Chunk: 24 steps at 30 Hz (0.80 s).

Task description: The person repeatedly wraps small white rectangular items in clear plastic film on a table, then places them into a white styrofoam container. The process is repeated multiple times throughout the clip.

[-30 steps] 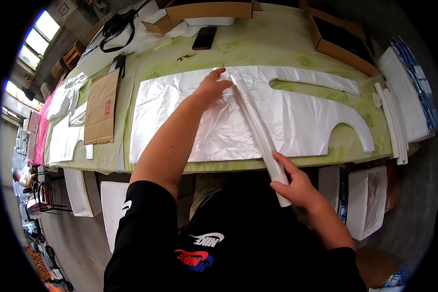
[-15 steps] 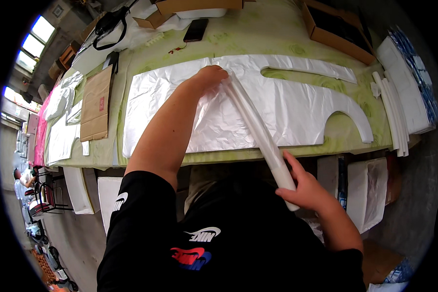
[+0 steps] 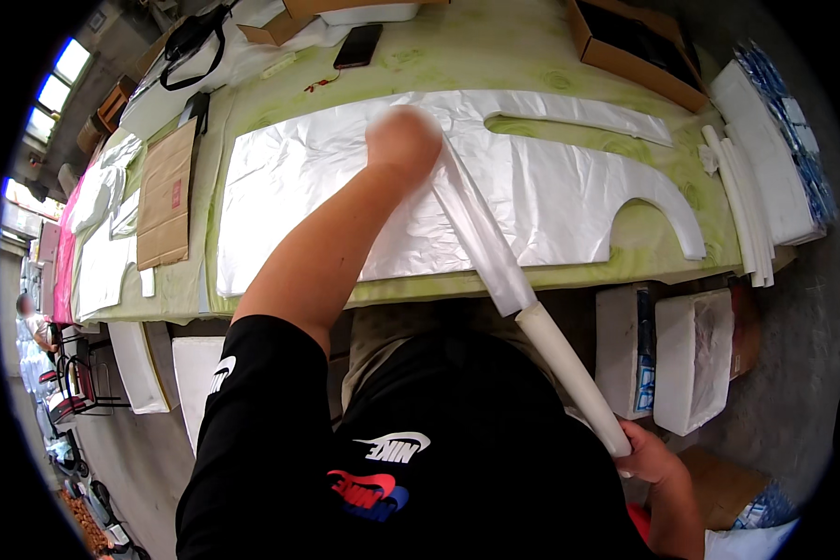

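Observation:
A white plastic sheet cut like an apron (image 3: pixel 299 205), with a narrow slot and a rounded notch, lies flat on the table. Above it, my left hand (image 3: pixel 403 145) is closed at the upper end of a rolled plastic film (image 3: pixel 479 233); its fingers are blurred. The film slants down past the table's front edge, looking flattened and creased. From its lower end sticks out a white tube (image 3: pixel 569 373), lined up with the film. My right hand (image 3: pixel 651 455) grips the far end of that tube, low at the right beside my body.
Several white tubes (image 3: pixel 739 201) lie at the table's right, next to stacked white packs (image 3: pixel 765 149). A phone (image 3: pixel 358 47) and cardboard box (image 3: pixel 637 51) are at the back. Flat cardboard (image 3: pixel 168 196) lies left. White foam boxes (image 3: pixel 693 362) stand below the table.
My right hand has moved down and right, drawing the white tube out of the film's lower end. My left hand stays at the upper end. The film now looks flatter.

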Each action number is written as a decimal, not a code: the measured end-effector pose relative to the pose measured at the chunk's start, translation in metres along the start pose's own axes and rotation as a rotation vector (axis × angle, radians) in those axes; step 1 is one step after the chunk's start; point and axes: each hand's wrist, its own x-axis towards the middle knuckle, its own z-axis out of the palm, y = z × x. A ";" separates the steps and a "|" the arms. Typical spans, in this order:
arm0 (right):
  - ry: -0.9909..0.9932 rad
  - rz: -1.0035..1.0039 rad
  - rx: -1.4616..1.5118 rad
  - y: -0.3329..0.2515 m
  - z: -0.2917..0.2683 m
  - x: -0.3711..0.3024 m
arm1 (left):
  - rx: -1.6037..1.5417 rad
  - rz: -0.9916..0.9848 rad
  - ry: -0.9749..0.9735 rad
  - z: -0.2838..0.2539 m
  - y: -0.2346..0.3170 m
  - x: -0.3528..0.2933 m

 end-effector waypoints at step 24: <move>0.126 -0.353 0.128 -0.085 -0.025 0.024 | -0.289 0.908 0.194 0.040 0.036 -0.100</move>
